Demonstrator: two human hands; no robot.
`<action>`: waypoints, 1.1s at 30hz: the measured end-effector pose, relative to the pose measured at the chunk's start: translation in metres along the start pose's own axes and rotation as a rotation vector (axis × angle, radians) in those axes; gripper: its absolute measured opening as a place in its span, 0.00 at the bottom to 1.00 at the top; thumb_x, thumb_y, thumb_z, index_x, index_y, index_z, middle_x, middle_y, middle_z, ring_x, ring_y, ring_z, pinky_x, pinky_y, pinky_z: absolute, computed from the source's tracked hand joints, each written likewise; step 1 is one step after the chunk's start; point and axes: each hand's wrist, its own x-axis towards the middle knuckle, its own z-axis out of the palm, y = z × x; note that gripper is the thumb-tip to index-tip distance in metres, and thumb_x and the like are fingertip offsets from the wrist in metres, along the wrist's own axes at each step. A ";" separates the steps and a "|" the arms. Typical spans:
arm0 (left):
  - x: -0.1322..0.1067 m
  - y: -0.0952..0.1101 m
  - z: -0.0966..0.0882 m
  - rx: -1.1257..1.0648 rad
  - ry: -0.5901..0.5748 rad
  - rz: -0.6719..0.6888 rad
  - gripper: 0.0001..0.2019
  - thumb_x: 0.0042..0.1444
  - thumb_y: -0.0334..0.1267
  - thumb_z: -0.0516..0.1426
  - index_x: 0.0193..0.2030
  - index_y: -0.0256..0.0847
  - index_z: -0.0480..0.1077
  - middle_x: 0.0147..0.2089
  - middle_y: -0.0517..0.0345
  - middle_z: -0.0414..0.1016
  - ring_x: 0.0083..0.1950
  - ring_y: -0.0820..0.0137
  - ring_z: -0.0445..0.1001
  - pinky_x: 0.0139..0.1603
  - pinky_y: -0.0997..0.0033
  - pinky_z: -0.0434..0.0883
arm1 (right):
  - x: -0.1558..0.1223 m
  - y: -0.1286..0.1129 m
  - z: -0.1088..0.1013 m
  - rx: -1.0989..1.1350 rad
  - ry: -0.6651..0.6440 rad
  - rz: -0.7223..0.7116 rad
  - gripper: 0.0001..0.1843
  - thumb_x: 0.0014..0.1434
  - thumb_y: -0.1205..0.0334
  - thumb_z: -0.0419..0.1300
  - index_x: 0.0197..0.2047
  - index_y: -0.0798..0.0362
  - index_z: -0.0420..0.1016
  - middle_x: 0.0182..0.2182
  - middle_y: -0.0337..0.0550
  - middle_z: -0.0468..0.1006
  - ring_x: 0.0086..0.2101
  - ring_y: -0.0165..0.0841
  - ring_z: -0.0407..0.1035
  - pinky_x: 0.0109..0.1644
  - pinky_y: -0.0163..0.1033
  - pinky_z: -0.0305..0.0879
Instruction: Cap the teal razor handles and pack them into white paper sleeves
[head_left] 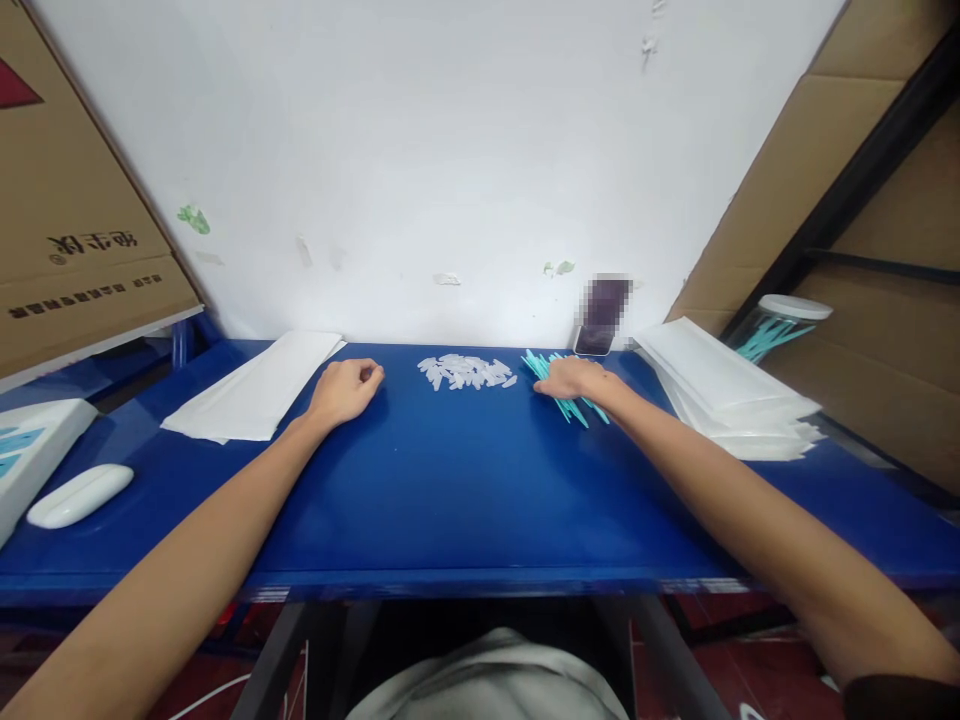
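Note:
My left hand (pixel 349 390) rests on the blue table near the left stack of white sleeves, its fingers curled in loosely, with nothing visible in them. My right hand (pixel 574 378) lies over a loose bunch of thin teal sticks (pixel 576 412), its fingers closed down on them. The fingertips are partly hidden, so how many sticks it grips cannot be made out. Between the hands lies a heap of small, elongated, whitish translucent pieces (pixel 465 371), touched by neither hand.
White flat sleeves lie stacked at left (pixel 251 390) and right (pixel 731 385). A phone (pixel 600 315) leans on the wall. Behind the right stack is a clear jar (pixel 772 330) of teal sticks. A white rounded device (pixel 81 496) sits left, by a white box (pixel 37 450).

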 end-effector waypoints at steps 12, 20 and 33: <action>-0.004 0.010 -0.006 -0.021 0.014 0.033 0.19 0.62 0.47 0.49 0.40 0.42 0.80 0.32 0.54 0.80 0.34 0.61 0.76 0.37 0.66 0.66 | -0.054 0.003 -0.002 -0.084 -0.137 -0.126 0.22 0.69 0.53 0.51 0.44 0.62 0.80 0.43 0.65 0.81 0.43 0.52 0.78 0.41 0.46 0.68; -0.011 0.029 -0.007 -0.123 0.025 0.114 0.20 0.63 0.49 0.49 0.38 0.40 0.79 0.29 0.57 0.77 0.30 0.66 0.71 0.36 0.67 0.63 | -0.125 -0.028 0.009 -0.092 0.013 -0.630 0.15 0.69 0.54 0.48 0.48 0.53 0.70 0.40 0.52 0.80 0.31 0.41 0.74 0.31 0.41 0.56; -0.026 0.057 -0.011 -0.161 -0.146 0.280 0.21 0.64 0.51 0.51 0.37 0.38 0.79 0.21 0.60 0.70 0.24 0.69 0.66 0.32 0.67 0.60 | -0.095 -0.031 0.018 0.135 0.188 -0.805 0.23 0.71 0.40 0.46 0.39 0.50 0.68 0.22 0.39 0.71 0.29 0.38 0.65 0.39 0.41 0.54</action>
